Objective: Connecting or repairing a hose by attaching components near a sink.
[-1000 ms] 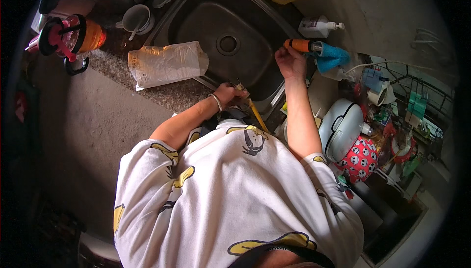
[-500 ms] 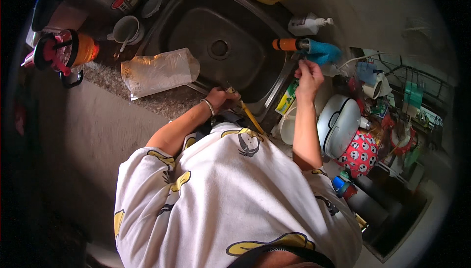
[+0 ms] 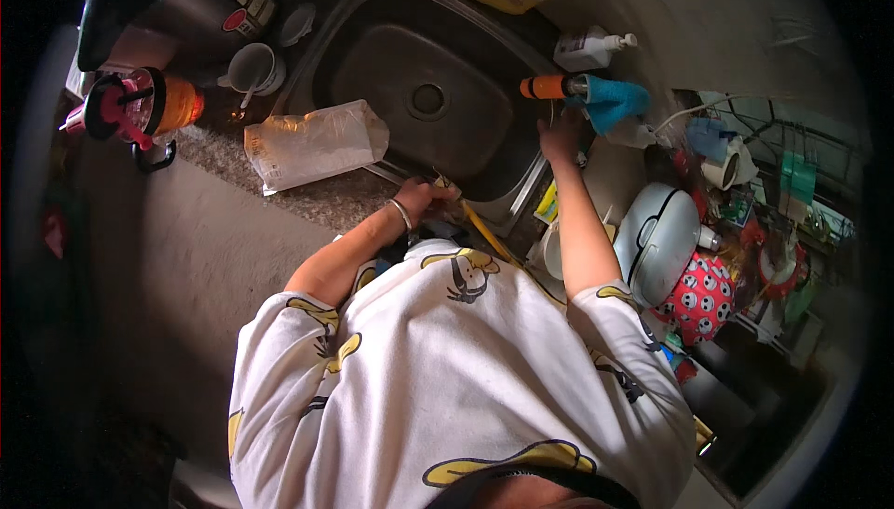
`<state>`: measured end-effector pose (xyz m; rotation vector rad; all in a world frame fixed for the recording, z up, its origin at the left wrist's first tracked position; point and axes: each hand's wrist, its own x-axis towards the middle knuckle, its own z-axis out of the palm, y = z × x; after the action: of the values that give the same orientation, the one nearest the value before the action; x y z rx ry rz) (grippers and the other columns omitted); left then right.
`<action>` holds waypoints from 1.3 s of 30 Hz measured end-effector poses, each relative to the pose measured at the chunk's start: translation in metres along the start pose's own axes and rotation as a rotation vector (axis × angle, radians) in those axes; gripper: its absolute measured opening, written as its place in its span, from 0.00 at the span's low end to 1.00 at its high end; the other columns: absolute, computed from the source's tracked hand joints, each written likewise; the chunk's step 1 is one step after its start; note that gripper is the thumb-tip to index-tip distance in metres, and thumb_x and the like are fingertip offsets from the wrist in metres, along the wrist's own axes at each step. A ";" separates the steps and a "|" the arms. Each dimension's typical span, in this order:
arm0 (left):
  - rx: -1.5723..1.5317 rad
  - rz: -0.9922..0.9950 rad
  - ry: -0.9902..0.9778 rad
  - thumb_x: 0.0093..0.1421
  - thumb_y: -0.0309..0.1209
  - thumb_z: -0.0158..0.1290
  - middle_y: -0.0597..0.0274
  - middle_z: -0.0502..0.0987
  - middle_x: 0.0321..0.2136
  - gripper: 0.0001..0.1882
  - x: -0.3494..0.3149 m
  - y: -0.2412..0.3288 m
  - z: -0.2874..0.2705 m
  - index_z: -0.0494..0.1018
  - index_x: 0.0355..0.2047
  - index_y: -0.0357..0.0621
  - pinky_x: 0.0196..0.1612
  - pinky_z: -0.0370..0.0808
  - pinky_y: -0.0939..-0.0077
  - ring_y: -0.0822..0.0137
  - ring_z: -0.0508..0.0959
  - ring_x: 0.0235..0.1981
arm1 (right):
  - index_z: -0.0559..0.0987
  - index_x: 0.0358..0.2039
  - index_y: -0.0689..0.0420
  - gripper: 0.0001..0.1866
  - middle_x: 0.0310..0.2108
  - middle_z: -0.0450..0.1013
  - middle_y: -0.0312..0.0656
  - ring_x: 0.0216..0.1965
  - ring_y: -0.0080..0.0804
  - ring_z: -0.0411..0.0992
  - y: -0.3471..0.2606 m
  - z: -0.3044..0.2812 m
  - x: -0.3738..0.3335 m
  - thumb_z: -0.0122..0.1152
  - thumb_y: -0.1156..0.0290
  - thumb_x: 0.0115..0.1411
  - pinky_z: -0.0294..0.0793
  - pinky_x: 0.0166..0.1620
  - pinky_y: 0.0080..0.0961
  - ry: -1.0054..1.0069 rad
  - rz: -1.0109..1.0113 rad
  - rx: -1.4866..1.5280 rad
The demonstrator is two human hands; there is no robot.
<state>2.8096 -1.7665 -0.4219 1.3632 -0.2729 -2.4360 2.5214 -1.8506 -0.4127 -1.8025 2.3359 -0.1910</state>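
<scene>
The left hand (image 3: 419,199) grips a small pale thing (image 3: 448,191); the right hand's (image 3: 559,140) hold, I can't tell. Far left, a cup (image 3: 268,87) holds a spoon (image 3: 247,99).

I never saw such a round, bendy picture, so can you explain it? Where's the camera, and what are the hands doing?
No robot here: these are a person's own bare hands. The camera sits on their head, looking down; its wide lens bends straight edges. The left hand is at the near edge of a sink, beside a yellow strip; what it holds is too small to tell. The right hand is close to an orange tube; I can't tell if it holds anything. A bag and a cup are on the counter.
</scene>
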 end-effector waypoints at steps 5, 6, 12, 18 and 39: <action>-0.042 -0.019 -0.006 0.46 0.28 0.59 0.61 0.74 0.21 0.09 0.010 -0.002 -0.002 0.73 0.26 0.38 0.21 0.72 0.78 0.69 0.73 0.17 | 0.55 0.56 0.63 0.41 0.56 0.51 0.58 0.59 0.52 0.47 -0.028 -0.003 0.002 0.62 0.63 0.44 0.45 0.60 0.39 -0.049 -0.132 -0.103; -0.023 -0.029 -0.017 0.46 0.28 0.59 0.61 0.74 0.20 0.09 0.012 -0.001 -0.002 0.73 0.26 0.38 0.21 0.72 0.78 0.69 0.73 0.17 | 0.55 0.56 0.63 0.41 0.56 0.51 0.58 0.59 0.52 0.47 -0.023 0.001 0.007 0.62 0.63 0.44 0.45 0.60 0.39 -0.051 -0.128 -0.099; 0.024 -0.039 0.011 0.48 0.32 0.58 0.63 0.73 0.21 0.09 0.014 -0.004 -0.003 0.74 0.27 0.40 0.24 0.70 0.76 0.70 0.72 0.20 | 0.54 0.56 0.60 0.42 0.57 0.51 0.55 0.59 0.50 0.48 -0.021 0.013 0.022 0.63 0.64 0.43 0.48 0.60 0.39 -0.257 -0.217 -0.003; 0.004 -0.067 -0.027 0.49 0.31 0.57 0.64 0.73 0.22 0.07 0.011 -0.004 -0.004 0.75 0.27 0.41 0.25 0.69 0.77 0.70 0.70 0.22 | 0.52 0.57 0.60 0.43 0.58 0.50 0.54 0.60 0.48 0.47 -0.023 0.010 0.026 0.63 0.62 0.45 0.47 0.61 0.36 -0.415 -0.154 -0.136; -0.132 -0.043 -0.023 0.47 0.27 0.57 0.61 0.73 0.23 0.08 0.010 0.006 0.007 0.73 0.28 0.38 0.21 0.67 0.77 0.69 0.71 0.20 | 0.62 0.54 0.55 0.35 0.55 0.56 0.51 0.57 0.48 0.53 -0.011 0.016 0.034 0.63 0.67 0.44 0.53 0.58 0.41 -0.281 -0.227 -0.127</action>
<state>2.7997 -1.7756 -0.4244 1.2974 -0.0878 -2.4580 2.5264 -1.8862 -0.4280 -2.0044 1.9914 0.1743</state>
